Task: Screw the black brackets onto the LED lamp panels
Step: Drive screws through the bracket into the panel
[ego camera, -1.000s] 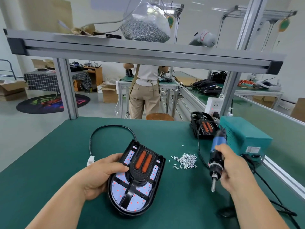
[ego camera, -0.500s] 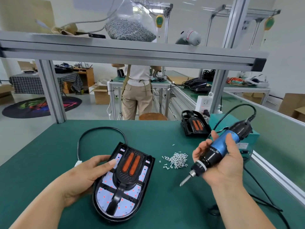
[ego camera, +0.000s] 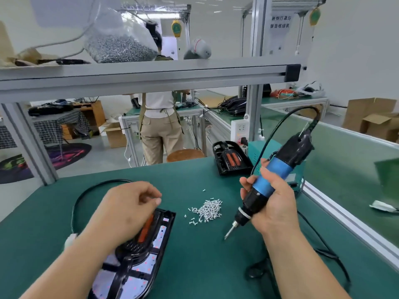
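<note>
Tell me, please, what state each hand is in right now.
Left hand: fingers curled over the lamp panel; blurred, cannot tell if it pinches anything.
Right hand: closed on the blue electric screwdriver.

**Left hand curled, right hand gripping**

I see my left hand (ego camera: pixel 129 209) from the back, with the fingers curled in and the thumb tip close to the forefinger. Blur hides whether they pinch anything. My bare left forearm (ego camera: pixel 71 268) comes in from the lower left. My right hand (ego camera: pixel 274 203) wraps round the barrel of the electric screwdriver (ego camera: pixel 269 182), holding it tilted, bit low and toward my left. My right forearm (ego camera: pixel 302 266) rises from the bottom edge.
</note>
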`<state>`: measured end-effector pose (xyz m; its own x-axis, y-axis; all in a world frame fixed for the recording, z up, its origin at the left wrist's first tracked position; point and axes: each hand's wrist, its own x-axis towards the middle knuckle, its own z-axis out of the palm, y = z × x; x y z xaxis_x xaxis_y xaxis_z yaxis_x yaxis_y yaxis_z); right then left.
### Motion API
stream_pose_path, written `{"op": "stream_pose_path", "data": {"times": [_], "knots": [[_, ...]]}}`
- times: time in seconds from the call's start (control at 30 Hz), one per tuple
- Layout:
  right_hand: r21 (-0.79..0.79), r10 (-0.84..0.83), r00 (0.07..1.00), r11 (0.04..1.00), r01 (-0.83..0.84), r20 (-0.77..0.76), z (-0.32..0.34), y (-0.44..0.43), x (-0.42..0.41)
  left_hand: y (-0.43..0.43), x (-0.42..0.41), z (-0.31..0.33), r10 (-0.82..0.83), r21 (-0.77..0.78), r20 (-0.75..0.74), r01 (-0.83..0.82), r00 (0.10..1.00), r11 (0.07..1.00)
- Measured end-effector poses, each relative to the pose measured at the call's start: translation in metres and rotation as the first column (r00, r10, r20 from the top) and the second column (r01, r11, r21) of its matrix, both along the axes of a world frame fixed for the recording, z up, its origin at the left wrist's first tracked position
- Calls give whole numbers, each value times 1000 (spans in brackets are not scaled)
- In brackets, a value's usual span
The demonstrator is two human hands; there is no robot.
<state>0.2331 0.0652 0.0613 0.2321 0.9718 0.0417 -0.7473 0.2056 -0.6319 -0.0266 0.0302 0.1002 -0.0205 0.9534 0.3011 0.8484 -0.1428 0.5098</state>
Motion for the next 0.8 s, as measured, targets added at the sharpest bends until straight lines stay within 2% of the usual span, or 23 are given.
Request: {"op": "stream_pose_path", "data": {"times": [0.07, 0.17, 0.3, 0.47, 0.57, 0.7, 0.8], "knots": [[15, -15, 999, 1000, 15, -40, 1, -1, 3, 15, 27, -6, -91, -108, -178, 73, 980, 992], [23, -25, 997, 999, 27, -79, 4, -2, 7, 33, 58, -19, -179, -233, -392, 91, 903, 968], [85, -125, 991, 988, 128, -43, 3, 1, 7, 45, 80, -33, -179, -250, -547, 44, 818, 967], [120, -240, 970, 965, 235, 30, 0, 4, 6, 53, 87, -45, -148, -284, -579, -29, 802, 958], [83, -209, 977, 975, 205, 38, 1, 4, 5, 55, 88, -49, -126, -285, -549, -43, 826, 957], [-5, -111, 991, 994, 111, -80, 2, 1, 6, 53, 87, -49, -132, -284, -534, -30, 835, 958], [0, -98, 991, 995, 99, -93, 3, 1, 5, 50, 83, -41, -62, -217, -453, -43, 890, 975]]}}
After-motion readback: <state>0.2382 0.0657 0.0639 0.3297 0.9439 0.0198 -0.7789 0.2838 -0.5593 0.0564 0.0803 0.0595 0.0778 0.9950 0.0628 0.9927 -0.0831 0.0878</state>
